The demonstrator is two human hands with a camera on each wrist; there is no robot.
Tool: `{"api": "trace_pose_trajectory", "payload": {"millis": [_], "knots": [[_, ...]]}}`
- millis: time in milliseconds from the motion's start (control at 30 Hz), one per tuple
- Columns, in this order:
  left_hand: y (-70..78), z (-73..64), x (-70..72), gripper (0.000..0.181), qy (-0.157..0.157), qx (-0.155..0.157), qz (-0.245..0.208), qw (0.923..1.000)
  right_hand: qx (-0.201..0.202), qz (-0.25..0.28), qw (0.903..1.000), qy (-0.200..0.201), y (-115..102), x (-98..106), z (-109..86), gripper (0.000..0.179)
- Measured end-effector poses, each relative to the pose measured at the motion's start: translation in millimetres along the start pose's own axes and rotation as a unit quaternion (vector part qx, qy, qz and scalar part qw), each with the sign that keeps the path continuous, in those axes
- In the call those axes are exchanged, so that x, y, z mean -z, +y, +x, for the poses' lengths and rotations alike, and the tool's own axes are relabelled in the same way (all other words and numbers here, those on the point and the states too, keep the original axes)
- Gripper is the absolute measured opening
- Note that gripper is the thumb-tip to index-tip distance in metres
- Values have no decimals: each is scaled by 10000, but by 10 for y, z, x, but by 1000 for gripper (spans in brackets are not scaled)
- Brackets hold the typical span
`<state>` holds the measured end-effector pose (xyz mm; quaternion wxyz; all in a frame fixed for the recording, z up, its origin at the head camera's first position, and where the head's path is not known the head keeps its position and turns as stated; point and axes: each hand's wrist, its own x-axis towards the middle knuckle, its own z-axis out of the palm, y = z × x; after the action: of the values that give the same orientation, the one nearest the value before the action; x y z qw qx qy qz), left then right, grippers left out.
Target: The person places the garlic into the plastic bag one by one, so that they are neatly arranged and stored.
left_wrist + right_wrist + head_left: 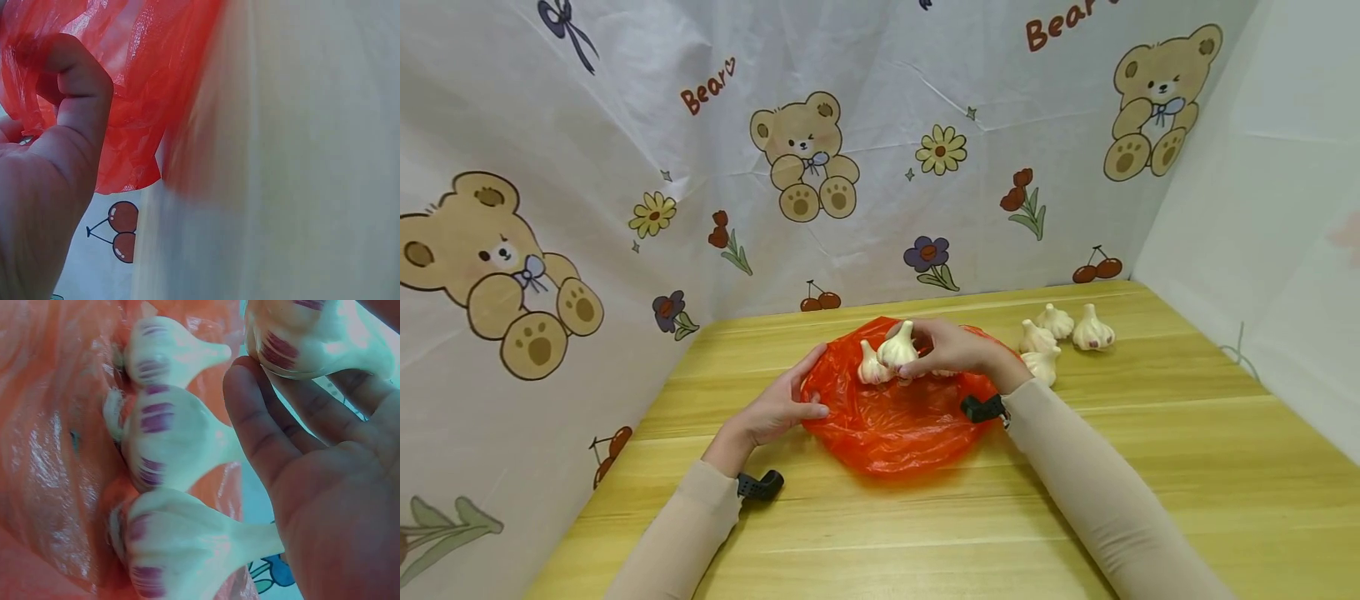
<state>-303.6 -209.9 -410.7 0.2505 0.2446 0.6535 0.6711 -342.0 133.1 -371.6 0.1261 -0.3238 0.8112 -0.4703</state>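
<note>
A red plastic bag (pixel 887 442) lies spread with its mouth open on the wooden table. At its left edge my left hand (pixel 778 407) grips the film, thumb and fingers on either side of the rim. In the right wrist view, three garlic bulbs (pixel 175 440) with purple streaks lie in a row on the red film. My right hand (pixel 953 346) holds another garlic bulb (pixel 897 350) by its side over the bag, stem up in the head view. Just left of it, a bulb in the bag (pixel 871 368) shows; the others are mostly hidden behind the right hand.
Several more garlic bulbs (pixel 1037 337) stand grouped on the table (pixel 1150 467) to the right of the bag, one (pixel 1092 329) slightly apart. A white cloth (pixel 880 250) printed with bears and flowers hangs along the back and left. A white wall (pixel 1285 208) borders the right side.
</note>
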Motion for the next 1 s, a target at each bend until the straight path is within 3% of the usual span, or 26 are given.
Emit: {"api": "trace_pose_trajectory", "payload": {"millis": [333,633,1000], "knots": [[-6,1,-4,113,-3,10,-27,10000,44,-442,9987,-249,55,-128,26,50],[3,-1,-19,114,-35,-14,-15,10000,-367,-846,9956,-188,54,-241,55,52],[-17,9,-19,116,-40,19,-153,9999,-507,-1093,9925,-180,56,-401,78,54]]}}
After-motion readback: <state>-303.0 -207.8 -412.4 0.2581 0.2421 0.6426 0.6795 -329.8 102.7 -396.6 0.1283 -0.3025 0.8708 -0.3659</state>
